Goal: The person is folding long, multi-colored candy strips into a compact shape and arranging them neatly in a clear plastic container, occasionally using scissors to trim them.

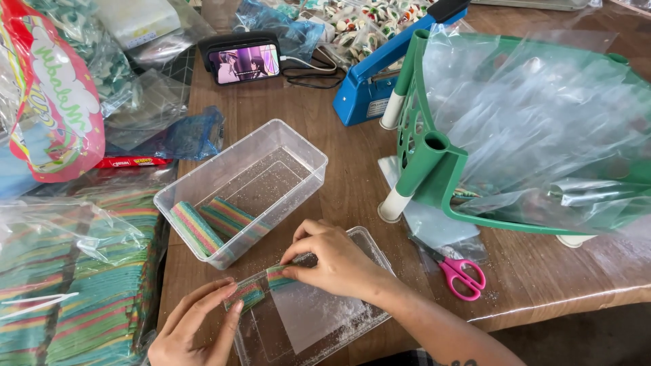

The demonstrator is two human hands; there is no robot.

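Note:
My left hand [193, 325] and my right hand [332, 261] each pinch one end of a rainbow-striped sugared candy strip [261, 286], holding it over a clear plastic lid [319, 322] dusted with sugar. Just beyond the lid stands a clear rectangular plastic tub [271, 159] on the wooden table. Two more striped candy strips [210, 224] lie in the tub's near left corner.
A large clear bag of striped candy strips [74, 285] lies at the left. Pink-handled scissors [461, 271] rest at the right of the lid. A tipped green basket [434, 169] holds clear bags. Behind are a blue heat sealer [380, 74], a phone [244, 62] and candy packets [57, 108].

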